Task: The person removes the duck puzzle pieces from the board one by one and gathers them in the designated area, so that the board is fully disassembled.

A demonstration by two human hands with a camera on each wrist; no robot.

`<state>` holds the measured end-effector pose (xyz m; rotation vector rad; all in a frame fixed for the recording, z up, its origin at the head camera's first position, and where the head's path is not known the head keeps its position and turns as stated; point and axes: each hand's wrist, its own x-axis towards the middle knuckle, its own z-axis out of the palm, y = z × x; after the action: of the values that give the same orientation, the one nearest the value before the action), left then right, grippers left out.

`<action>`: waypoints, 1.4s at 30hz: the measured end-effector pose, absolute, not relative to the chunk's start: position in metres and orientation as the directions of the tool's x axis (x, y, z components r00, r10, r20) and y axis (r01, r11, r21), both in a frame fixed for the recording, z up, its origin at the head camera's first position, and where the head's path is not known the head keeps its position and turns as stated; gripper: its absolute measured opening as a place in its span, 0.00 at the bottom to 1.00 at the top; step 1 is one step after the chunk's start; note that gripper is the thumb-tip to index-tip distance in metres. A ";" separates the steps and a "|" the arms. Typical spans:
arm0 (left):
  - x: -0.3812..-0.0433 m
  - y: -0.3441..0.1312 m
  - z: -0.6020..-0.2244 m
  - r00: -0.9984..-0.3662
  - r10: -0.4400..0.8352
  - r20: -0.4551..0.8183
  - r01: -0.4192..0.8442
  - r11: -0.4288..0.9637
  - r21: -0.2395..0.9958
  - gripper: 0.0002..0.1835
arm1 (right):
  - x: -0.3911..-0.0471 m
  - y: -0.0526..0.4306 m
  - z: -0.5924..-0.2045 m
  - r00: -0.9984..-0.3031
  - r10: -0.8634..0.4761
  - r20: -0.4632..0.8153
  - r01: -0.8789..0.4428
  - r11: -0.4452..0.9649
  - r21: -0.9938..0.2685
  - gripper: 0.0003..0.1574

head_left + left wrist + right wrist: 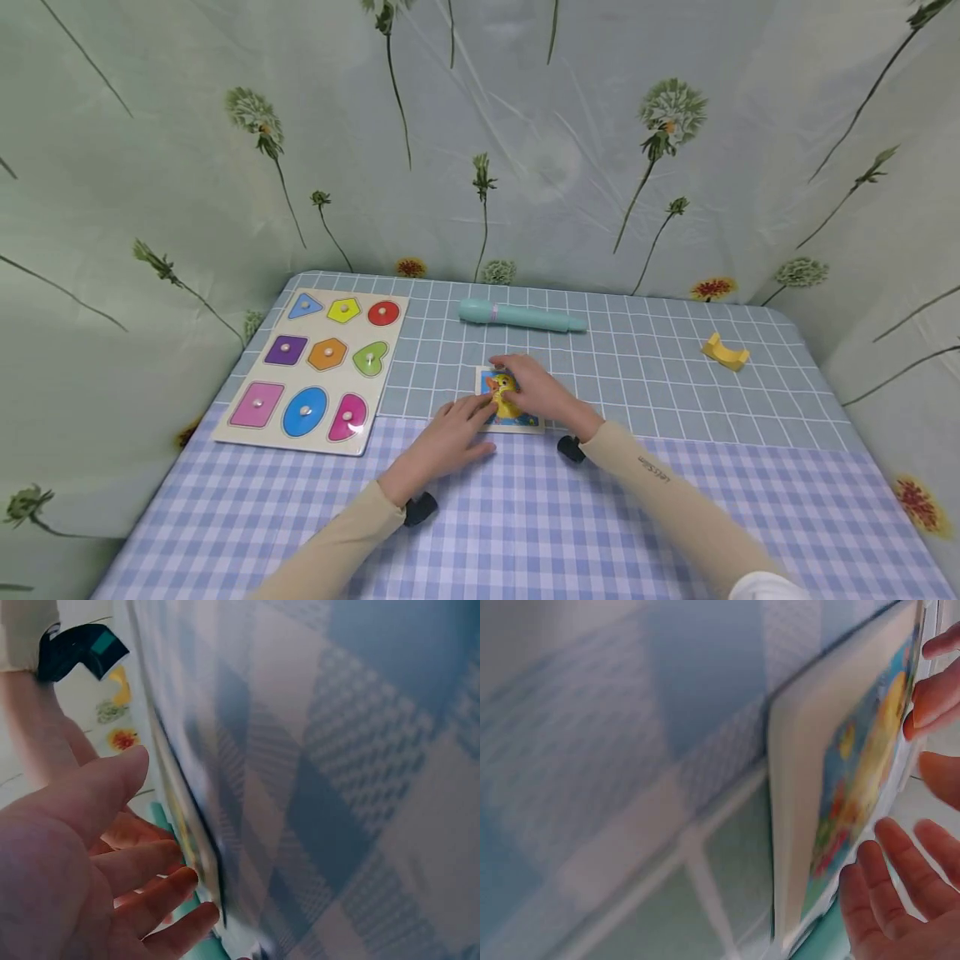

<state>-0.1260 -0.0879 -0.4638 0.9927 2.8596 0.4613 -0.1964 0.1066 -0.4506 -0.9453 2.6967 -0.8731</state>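
A small flat picture board [517, 428] with a pale frame and a yellow duck [513, 410] on blue lies at mid table. My left hand [450, 437] reaches over its left side, fingers extended toward the duck, thumb apart. The left wrist view shows these left fingers [161, 889] loosely spread beside the board's edge. From the right, my right hand [538, 390] arches over the board's upper part, partly covering the picture. In the right wrist view the right fingers [885, 900] are gently bent and apart over the picture, with nothing held between them.
A cream board [295, 375] with colourful knobbed shapes lies at the left. Behind the duck board is a teal stick [532, 317] with a bulbous end. A yellow curved block [724, 353] sits at the right. Flowered curtain [555, 167] borders the cloth-covered table.
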 end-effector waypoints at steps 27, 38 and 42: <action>-0.131 -0.071 -0.457 -0.767 0.642 0.009 0.635 0.756 0.161 0.30 | -0.211 0.094 -0.456 -0.817 -0.576 -0.019 -0.404 0.595 -0.695 0.30; -0.130 -0.073 -0.459 -0.761 0.645 0.073 0.647 0.746 0.158 0.28 | -0.212 0.087 -0.461 -0.883 -0.466 0.054 -0.370 0.620 -0.692 0.10; -0.128 -0.072 -0.462 -0.767 0.636 0.080 0.640 0.753 0.153 0.27 | -0.215 0.099 -0.458 -0.917 -0.398 0.024 -0.267 0.567 -0.780 0.09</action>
<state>-0.1283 -0.0723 -0.4616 1.0794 2.9628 0.2720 -0.2152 0.0989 -0.4579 -0.5648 2.6414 -1.2748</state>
